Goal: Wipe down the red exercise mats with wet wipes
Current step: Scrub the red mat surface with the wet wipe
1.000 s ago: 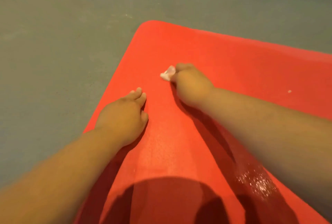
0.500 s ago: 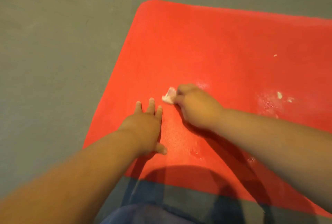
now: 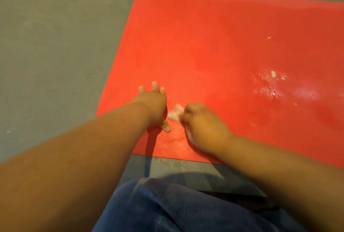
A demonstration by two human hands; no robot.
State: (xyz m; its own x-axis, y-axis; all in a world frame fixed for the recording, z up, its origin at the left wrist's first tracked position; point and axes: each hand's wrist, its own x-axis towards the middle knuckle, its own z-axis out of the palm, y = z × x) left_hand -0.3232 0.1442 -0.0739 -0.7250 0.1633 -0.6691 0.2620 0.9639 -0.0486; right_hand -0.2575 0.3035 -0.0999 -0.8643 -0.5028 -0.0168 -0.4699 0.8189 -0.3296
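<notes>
A red exercise mat point(image 3: 214, 45) lies flat on the grey floor and runs off the right edge of the view. My left hand point(image 3: 153, 106) presses flat on the mat near its front left corner, fingers spread. Just to its right, my right hand point(image 3: 202, 127) is closed on a small crumpled white wet wipe point(image 3: 175, 113), which pokes out at the knuckles and touches the mat. Wet shiny patches and white specks point(image 3: 270, 84) show on the mat further right.
Grey floor point(image 3: 55, 45) surrounds the mat on the left and far side. A wet streak point(image 3: 175, 163) marks the floor just below the mat's front edge. My blue trouser leg point(image 3: 167, 207) fills the bottom middle.
My right hand has dragged the wipe back towards the mat's front edge. The left hand has shifted and spread flat. The view has pulled back, so the front edge and my trousers show.
</notes>
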